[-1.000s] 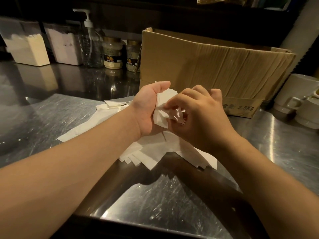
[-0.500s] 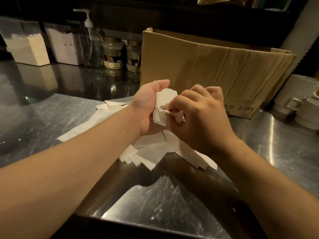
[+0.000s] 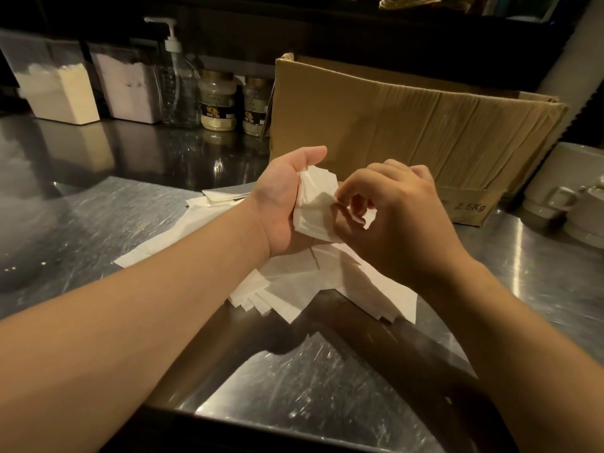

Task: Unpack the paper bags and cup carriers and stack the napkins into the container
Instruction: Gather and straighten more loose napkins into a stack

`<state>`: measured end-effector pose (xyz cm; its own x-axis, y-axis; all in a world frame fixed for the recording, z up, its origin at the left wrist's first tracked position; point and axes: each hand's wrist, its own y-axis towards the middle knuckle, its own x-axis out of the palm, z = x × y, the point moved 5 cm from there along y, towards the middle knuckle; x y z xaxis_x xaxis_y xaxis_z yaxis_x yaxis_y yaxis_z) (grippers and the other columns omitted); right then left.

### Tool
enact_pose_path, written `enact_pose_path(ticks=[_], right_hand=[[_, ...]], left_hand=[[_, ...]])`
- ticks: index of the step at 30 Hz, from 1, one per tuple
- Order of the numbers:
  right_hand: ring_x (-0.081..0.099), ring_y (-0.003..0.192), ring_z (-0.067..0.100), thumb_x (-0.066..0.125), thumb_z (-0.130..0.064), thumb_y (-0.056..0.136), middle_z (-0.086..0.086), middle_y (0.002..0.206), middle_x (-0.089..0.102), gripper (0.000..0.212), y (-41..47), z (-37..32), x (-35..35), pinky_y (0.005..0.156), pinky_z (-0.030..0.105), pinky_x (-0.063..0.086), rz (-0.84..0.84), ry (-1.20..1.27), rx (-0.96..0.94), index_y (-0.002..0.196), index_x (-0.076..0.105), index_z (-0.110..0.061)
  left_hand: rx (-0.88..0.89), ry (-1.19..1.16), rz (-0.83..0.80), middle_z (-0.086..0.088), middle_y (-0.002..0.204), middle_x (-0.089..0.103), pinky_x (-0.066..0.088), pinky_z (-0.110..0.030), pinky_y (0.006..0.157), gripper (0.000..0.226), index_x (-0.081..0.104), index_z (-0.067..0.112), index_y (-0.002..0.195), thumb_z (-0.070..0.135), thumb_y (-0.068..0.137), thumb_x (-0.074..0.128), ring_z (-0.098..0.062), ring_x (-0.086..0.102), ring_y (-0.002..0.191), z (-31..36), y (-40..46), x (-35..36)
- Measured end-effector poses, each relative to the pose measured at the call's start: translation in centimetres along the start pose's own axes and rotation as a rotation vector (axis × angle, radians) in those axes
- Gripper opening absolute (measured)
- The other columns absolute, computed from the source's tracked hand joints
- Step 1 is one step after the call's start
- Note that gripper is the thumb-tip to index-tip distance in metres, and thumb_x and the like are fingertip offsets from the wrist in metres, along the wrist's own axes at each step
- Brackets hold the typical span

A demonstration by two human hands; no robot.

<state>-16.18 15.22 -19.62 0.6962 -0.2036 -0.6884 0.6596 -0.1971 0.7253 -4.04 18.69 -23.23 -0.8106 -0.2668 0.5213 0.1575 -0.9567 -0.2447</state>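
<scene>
Right hand (image 3: 392, 217) lower, pinching napkins (image 3: 315, 207)

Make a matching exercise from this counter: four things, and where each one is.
Things:
1. napkin bundle
2. loose napkins
3. cardboard box
4. pump bottle

Places:
A. spread flat on the steel counter
B. gripped in the left hand
C. back left, beside two jars
D. behind the hands, marked 2.5Kg

Pairs: 1-B, 2-A, 3-D, 4-C

two hands (image 3: 281, 204) (image 3: 392, 217), one cardboard box (image 3: 408, 125), two jars (image 3: 217, 99) (image 3: 256, 106), one pump bottle (image 3: 178, 80), two tubs (image 3: 55, 83) (image 3: 127, 83)
</scene>
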Motion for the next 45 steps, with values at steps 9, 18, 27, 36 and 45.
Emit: enact_pose_path(ticks=[9, 18, 27, 36, 45], right_hand=[[0.055, 0.091, 0.016, 0.062, -0.046, 0.085, -0.011, 0.092, 0.067, 0.021, -0.1, -0.4, 0.4, 0.082, 0.039, 0.032, -0.117, 0.072, -0.067, 0.092, 0.067, -0.027], [0.052, 0.091, 0.012, 0.054, -0.057, 0.088, -0.018, 0.086, 0.061, 0.029, -0.2, -0.3, 0.8, 0.084, 0.037, 0.029, -0.146, 0.082, -0.031, 0.089, 0.067, -0.031], [0.045, 0.103, 0.010, 0.057, -0.063, 0.080, -0.020, 0.100, 0.057, 0.040, -0.2, 0.4, 0.8, 0.091, 0.040, 0.027, -0.194, 0.104, 0.031, 0.106, 0.070, -0.035], [0.062, 0.090, 0.005, 0.061, -0.038, 0.093, -0.015, 0.092, 0.068, 0.014, 0.0, 1.9, 0.5, 0.082, 0.033, 0.055, -0.052, 0.413, 0.216, 0.094, 0.071, -0.028], [0.065, 0.079, 0.017, 0.066, -0.030, 0.092, -0.002, 0.089, 0.069, 0.007, -1.2, 9.0, 2.4, 0.059, 0.029, 0.049, -0.201, 0.348, 0.888, 0.096, 0.068, -0.025]], left_hand=[[-0.012, 0.017, -0.016, -0.007, 0.076, 0.064, 0.054, -0.038, 0.072, 0.034, 0.057, 0.018, 0.114, 0.045, 0.094, 0.056, -0.021, 0.062, 0.073, -0.2, 0.3, -0.2], [-0.020, 0.038, -0.009, -0.005, 0.073, 0.060, 0.050, -0.032, 0.072, 0.029, 0.059, 0.015, 0.106, 0.042, 0.095, 0.055, -0.019, 0.057, 0.072, -0.5, -0.1, 0.2], [-0.012, 0.032, -0.019, -0.006, 0.086, 0.060, 0.046, -0.034, 0.085, 0.034, 0.058, 0.017, 0.113, 0.046, 0.096, 0.053, -0.021, 0.058, 0.083, -0.5, 0.3, -0.3], [-0.024, -0.002, -0.026, -0.007, 0.096, 0.059, 0.053, -0.037, 0.075, 0.036, 0.059, 0.016, 0.115, 0.044, 0.093, 0.055, -0.023, 0.058, 0.081, -0.3, 0.5, -0.5], [0.006, -0.103, 0.092, -0.010, 0.091, 0.069, 0.052, -0.032, 0.071, 0.039, 0.062, 0.013, 0.115, 0.044, 0.093, 0.057, -0.021, 0.060, 0.076, 0.2, 0.2, -1.2]])
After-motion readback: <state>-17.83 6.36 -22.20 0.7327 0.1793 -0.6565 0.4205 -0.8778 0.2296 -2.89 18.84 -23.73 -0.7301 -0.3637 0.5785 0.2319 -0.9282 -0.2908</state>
